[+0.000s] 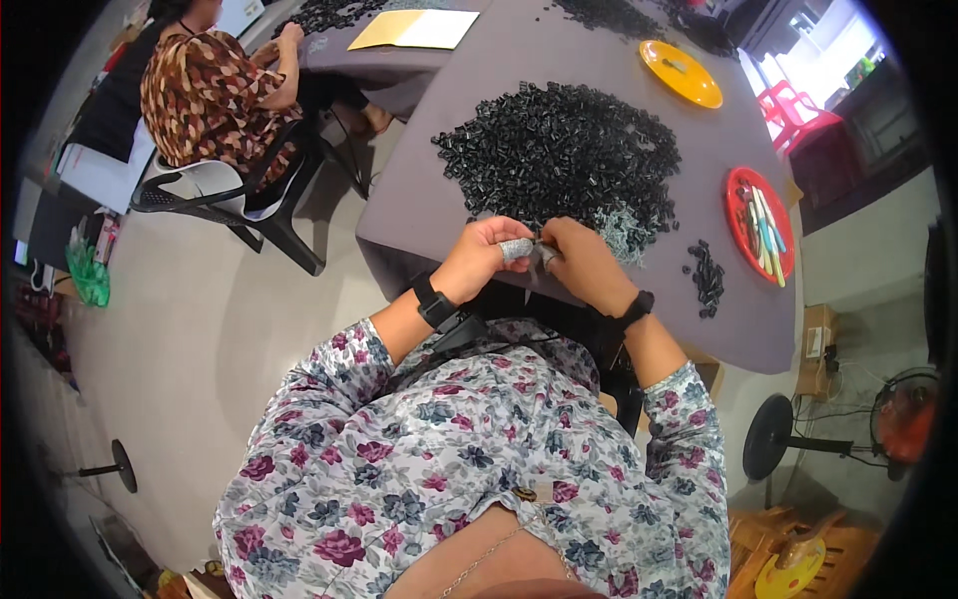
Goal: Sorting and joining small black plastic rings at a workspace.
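Note:
My left hand (482, 262) and my right hand (591, 264) meet at the table's near edge, fingertips pinched close together. What they hold between them is too small to make out. Grey tape wraps a finger or thumb on each hand. Just beyond the hands spreads a large heap of small black plastic pieces (559, 150). A smaller pile of pale grey-green bits (621, 235) lies at its near right side, close to my right hand. Farther right is a small group of black pieces (707, 280).
On the grey tablecloth (419, 190), a red plate (736, 235) holds several pen-like tools, and a yellow plate (682, 74) lies farther back. A person (220, 95) sits in a chair (239, 205) at the far left. A fan (898, 419) stands at the right.

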Action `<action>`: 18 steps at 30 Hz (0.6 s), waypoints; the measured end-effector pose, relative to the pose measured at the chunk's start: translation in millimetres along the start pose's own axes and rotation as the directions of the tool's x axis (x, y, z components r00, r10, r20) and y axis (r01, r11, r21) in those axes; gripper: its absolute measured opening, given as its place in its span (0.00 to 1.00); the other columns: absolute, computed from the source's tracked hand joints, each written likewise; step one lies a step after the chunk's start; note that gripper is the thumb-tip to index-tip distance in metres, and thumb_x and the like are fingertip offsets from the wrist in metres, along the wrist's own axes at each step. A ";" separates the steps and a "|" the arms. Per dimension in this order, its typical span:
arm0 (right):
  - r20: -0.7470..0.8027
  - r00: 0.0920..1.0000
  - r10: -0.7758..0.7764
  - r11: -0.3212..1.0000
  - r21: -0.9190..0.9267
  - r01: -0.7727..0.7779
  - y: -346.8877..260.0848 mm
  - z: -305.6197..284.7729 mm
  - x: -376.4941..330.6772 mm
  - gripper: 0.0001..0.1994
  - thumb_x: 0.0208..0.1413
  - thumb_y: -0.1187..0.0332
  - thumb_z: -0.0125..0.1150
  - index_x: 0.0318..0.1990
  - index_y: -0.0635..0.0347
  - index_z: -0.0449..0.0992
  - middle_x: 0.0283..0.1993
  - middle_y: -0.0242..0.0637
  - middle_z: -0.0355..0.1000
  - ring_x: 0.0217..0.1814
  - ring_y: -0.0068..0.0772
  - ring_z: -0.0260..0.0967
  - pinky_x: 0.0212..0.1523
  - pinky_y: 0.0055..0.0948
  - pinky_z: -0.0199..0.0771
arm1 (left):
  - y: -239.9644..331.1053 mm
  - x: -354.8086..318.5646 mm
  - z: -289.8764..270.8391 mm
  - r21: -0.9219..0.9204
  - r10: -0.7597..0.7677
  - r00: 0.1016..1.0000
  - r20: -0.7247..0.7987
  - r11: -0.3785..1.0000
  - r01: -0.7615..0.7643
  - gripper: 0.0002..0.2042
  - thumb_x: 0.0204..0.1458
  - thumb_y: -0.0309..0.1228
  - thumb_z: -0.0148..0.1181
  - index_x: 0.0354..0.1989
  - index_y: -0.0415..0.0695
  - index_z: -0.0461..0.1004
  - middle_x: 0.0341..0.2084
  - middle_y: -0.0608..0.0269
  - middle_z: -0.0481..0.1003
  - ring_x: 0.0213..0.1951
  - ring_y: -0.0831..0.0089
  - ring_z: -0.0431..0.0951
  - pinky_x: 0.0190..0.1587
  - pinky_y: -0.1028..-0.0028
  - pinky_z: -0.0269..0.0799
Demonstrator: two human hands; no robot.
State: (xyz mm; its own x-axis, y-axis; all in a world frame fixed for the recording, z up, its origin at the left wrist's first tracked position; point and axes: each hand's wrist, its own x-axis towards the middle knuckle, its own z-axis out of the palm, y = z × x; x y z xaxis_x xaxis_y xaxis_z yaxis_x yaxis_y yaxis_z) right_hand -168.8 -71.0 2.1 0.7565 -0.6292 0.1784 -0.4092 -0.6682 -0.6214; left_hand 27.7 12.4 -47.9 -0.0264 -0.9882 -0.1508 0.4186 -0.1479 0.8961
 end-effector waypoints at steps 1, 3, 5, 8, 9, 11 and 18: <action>0.004 1.000 0.011 0.998 0.067 -0.011 -0.4 -5.2 -3.2 0.10 0.50 0.79 0.62 0.42 0.66 0.77 0.36 0.46 0.75 0.38 0.47 0.77 0.39 0.38 0.76 | 0.0 -1.0 0.7 0.002 -0.007 1.000 0.000 1.000 0.007 0.07 0.62 0.24 0.62 0.47 0.40 0.77 0.37 0.65 0.81 0.36 0.76 0.82 0.43 0.74 0.81; 0.024 0.988 0.155 0.948 0.278 -0.156 -5.7 -20.2 -8.0 0.09 0.55 0.78 0.62 0.44 0.67 0.79 0.35 0.40 0.79 0.34 0.30 0.77 0.36 0.28 0.75 | 2.8 -1.2 1.8 0.022 -0.008 1.000 -0.006 1.000 0.008 0.06 0.62 0.24 0.62 0.46 0.41 0.78 0.36 0.66 0.81 0.35 0.77 0.82 0.42 0.75 0.81; 0.115 0.921 0.373 0.781 0.497 -0.379 -14.8 -32.4 -19.4 0.09 0.59 0.76 0.62 0.46 0.67 0.80 0.36 0.37 0.79 0.35 0.24 0.77 0.36 0.24 0.75 | 5.9 -4.6 7.7 0.053 -0.018 1.000 -0.008 0.998 0.019 0.06 0.62 0.24 0.61 0.46 0.40 0.78 0.35 0.67 0.80 0.35 0.78 0.81 0.41 0.76 0.80; 0.065 0.942 0.331 0.654 0.703 -0.278 2.7 -31.3 -34.0 0.09 0.63 0.80 0.58 0.48 0.70 0.79 0.40 0.37 0.80 0.37 0.24 0.78 0.35 0.22 0.78 | 26.7 -12.9 25.0 0.158 0.009 0.996 0.091 0.987 -0.023 0.06 0.62 0.23 0.61 0.46 0.40 0.79 0.35 0.68 0.80 0.34 0.80 0.80 0.40 0.78 0.78; 0.054 0.948 0.313 0.629 0.736 -0.249 4.3 -33.0 -40.6 0.09 0.64 0.80 0.58 0.49 0.69 0.79 0.40 0.38 0.80 0.37 0.25 0.79 0.36 0.23 0.79 | 31.6 -14.8 30.3 0.177 0.032 0.994 0.100 0.983 -0.049 0.07 0.62 0.23 0.60 0.46 0.40 0.79 0.35 0.67 0.80 0.34 0.80 0.80 0.40 0.78 0.77; 0.057 0.935 0.350 0.570 0.779 -0.261 -3.2 -37.3 -44.6 0.10 0.64 0.80 0.57 0.51 0.69 0.78 0.42 0.39 0.81 0.37 0.27 0.80 0.36 0.24 0.79 | 42.9 -14.7 37.7 0.225 0.100 0.989 0.113 0.967 -0.124 0.07 0.61 0.22 0.60 0.47 0.39 0.79 0.35 0.67 0.81 0.34 0.81 0.79 0.40 0.79 0.76; 0.032 0.926 0.377 0.551 0.795 -0.252 6.3 -37.1 -48.7 0.08 0.64 0.78 0.59 0.49 0.68 0.77 0.41 0.39 0.80 0.37 0.27 0.80 0.36 0.24 0.78 | 49.4 -3.8 45.7 0.235 0.132 0.987 0.093 0.960 -0.151 0.07 0.63 0.23 0.60 0.47 0.39 0.79 0.36 0.66 0.81 0.34 0.81 0.80 0.39 0.79 0.77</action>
State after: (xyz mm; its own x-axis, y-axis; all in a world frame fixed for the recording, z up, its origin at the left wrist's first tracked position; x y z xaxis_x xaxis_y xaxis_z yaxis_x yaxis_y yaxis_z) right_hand -227.2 -59.3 17.8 0.5619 -0.8219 -0.0934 -0.0104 0.1058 -0.9943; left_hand 7.0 7.1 16.0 -0.0552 -0.9984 0.0082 0.1924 -0.0025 0.9813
